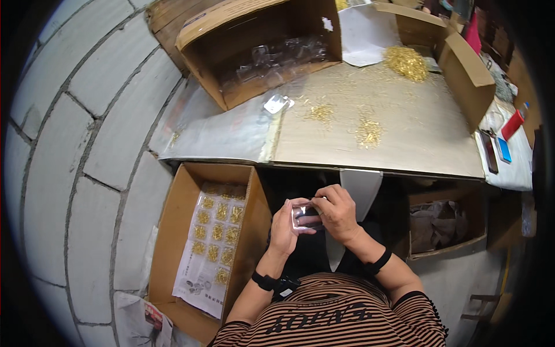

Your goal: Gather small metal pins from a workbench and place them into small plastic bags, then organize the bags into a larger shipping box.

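Above my lap, in front of the table's near edge, both hands hold a small clear plastic box (304, 216). My left hand (282, 229) is closed around its left side and underside, and its fingers show through the clear plastic. My right hand (340, 213) pinches the upper right edge with thumb and fingers. No gold pieces show inside the box. Down to the left, an open cardboard carton (162, 246) holds rows of similar clear boxes (217, 232) filled with small gold-coloured pieces, lying on a printed paper sheet (186, 277).
On the table (428, 136) lie a large gold heap (406, 62) and smaller piles (369, 132). A tipped carton (202, 55) at the back left contains loose clear boxes (277, 58). At the right are a phone (489, 153) and a red cylinder (513, 125); below stands another carton (448, 251).
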Demonstrator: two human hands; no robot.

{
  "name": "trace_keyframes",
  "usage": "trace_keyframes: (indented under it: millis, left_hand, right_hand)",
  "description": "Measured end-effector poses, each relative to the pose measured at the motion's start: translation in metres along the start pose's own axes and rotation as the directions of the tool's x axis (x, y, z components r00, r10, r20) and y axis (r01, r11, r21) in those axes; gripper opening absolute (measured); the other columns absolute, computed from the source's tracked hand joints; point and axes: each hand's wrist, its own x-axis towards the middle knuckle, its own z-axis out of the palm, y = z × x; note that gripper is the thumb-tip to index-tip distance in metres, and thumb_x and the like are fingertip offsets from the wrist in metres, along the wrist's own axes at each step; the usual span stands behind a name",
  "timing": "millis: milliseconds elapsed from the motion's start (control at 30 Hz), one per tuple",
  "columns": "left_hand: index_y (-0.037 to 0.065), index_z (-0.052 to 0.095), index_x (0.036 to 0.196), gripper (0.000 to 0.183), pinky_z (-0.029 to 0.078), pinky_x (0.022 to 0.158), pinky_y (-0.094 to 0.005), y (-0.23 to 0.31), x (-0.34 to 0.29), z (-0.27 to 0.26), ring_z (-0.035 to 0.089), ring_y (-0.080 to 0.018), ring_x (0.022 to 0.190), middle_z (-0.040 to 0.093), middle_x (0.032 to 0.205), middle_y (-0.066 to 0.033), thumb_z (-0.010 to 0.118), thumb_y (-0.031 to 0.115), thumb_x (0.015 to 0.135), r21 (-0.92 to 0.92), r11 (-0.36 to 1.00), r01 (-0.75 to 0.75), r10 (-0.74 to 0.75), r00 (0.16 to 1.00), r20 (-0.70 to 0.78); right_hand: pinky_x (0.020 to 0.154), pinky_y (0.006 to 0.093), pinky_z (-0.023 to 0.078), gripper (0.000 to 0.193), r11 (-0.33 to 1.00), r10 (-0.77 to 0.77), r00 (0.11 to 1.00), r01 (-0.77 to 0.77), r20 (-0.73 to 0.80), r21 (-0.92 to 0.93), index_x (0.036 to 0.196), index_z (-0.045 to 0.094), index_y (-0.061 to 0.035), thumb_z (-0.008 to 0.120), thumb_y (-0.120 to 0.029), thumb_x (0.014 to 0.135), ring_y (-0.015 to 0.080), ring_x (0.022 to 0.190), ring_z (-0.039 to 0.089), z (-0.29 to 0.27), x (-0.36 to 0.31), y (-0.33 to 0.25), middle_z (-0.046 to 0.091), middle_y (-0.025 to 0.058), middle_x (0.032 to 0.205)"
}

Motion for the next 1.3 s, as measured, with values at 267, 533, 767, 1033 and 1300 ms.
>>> trace_keyframes:
  millis: [267, 533, 767, 1033, 1300]
  left_hand:
    - [0.001, 0.055, 0.109, 0.047, 0.055, 0.047, -0.0268, -0.003, 0.025, -0.013, 0.067, -0.0211, 0.078, 0.062, 0.095, -0.0126, 0.035, 0.042, 0.099, -0.015, 0.999, 0.039, -0.040, 0.997, -0.062]
    - [0.003, 0.055, 0.108, 0.054, 0.048, 0.042, -0.0184, -0.009, 0.033, -0.015, 0.063, -0.0114, 0.074, 0.060, 0.097, -0.0083, 0.037, 0.052, 0.096, 0.005, 0.997, 0.076, -0.076, 0.996, -0.048]
    - [0.004, 0.056, 0.111, 0.055, 0.050, 0.044, -0.0240, -0.015, 0.044, -0.034, 0.063, -0.0138, 0.077, 0.062, 0.094, -0.0058, 0.037, 0.053, 0.095, -0.131, 0.989, 0.071, -0.067, 0.997, 0.035]
    - [0.003, 0.056, 0.115, 0.051, 0.058, 0.058, -0.0316, -0.029, 0.050, -0.051, 0.058, -0.0372, 0.109, 0.056, 0.123, -0.0189, 0.033, 0.045, 0.098, -0.123, 0.957, 0.263, -0.255, 0.964, 0.076]
    - [0.002, 0.053, 0.118, 0.043, 0.060, 0.066, -0.0409, -0.042, 0.032, -0.084, 0.061, -0.0391, 0.102, 0.057, 0.118, -0.0226, 0.038, 0.036, 0.097, -0.147, 0.946, 0.289, -0.287, 0.957, 0.033]
  right_hand:
    - [0.063, 0.0346, 0.049, 0.020, 0.992, -0.119, 0.923, 0.128, 0.365, -0.001, 0.083, 0.054, 0.0006, 0.063, -0.006, 0.065, 0.0263, 0.076, 0.054, 0.009, 0.018, 0.013, 0.052, 0.0104, 0.083]
    - [0.057, 0.0410, 0.049, 0.019, 0.994, -0.103, 0.817, 0.065, 0.567, 0.087, 0.082, 0.049, 0.0002, 0.063, -0.007, 0.070, 0.0331, 0.068, 0.059, 0.013, 0.037, 0.012, 0.054, 0.0147, 0.076]
    - [0.055, 0.0474, 0.043, 0.015, 0.900, 0.284, 0.856, -0.393, 0.433, 0.187, 0.081, 0.045, -0.0011, 0.056, -0.001, 0.071, 0.0432, 0.063, 0.055, 0.043, 0.055, 0.025, 0.054, 0.0216, 0.069]
    - [0.070, 0.0428, 0.047, 0.021, 0.913, 0.326, 0.895, -0.381, 0.303, 0.145, 0.092, 0.056, 0.0006, 0.064, -0.011, 0.077, 0.0397, 0.080, 0.060, 0.111, 0.152, 0.085, 0.060, 0.0227, 0.083]
    - [0.080, 0.0408, 0.048, 0.026, 0.915, 0.352, 0.815, -0.197, 0.460, -0.352, 0.098, 0.065, -0.0072, 0.064, -0.008, 0.072, 0.0356, 0.091, 0.060, 0.075, 0.164, 0.193, 0.062, 0.0179, 0.100]
